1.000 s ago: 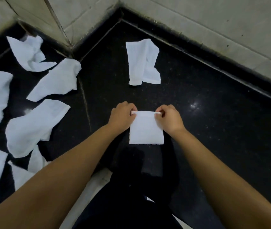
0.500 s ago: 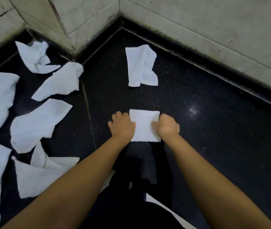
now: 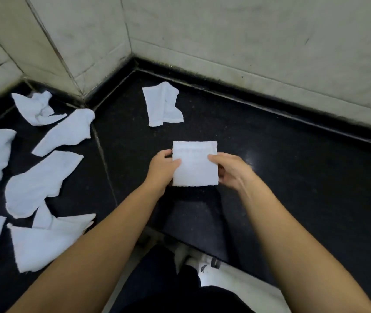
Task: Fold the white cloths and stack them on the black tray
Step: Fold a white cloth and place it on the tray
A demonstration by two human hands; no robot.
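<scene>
One cloth is folded and in hand; most of the job looks to be ahead. The folded white cloth [image 3: 194,163], now a compact square, is held just above the black floor [image 3: 293,177], gripped at its two side edges: the left hand [image 3: 162,164] has its thumb laid over the front face with the fingers curled behind, and the right hand [image 3: 232,170] pinches the opposite edge, thumb on top and fingers underneath. No black tray can be made out in this view, so no stack can be confirmed; I judge that this square has yet to be carried to it. Unfolded cloths lie well apart from the hands: a half-crumpled cloth [image 3: 163,105] near the wall corner, and a scatter of loose cloths [image 3: 37,177] spread across the floor to the left, at least seven of them, some overlapping. All of those appear to be waiting for folding. Compared with half a second ago, the square has come up off the floor, where both hands were pressing it flat at its sides, and the grip has changed from closed fists bearing down to a lighter hold at the edges. A second ago the hands were pinching the top corners. The loose cloths lie as they did.
</scene>
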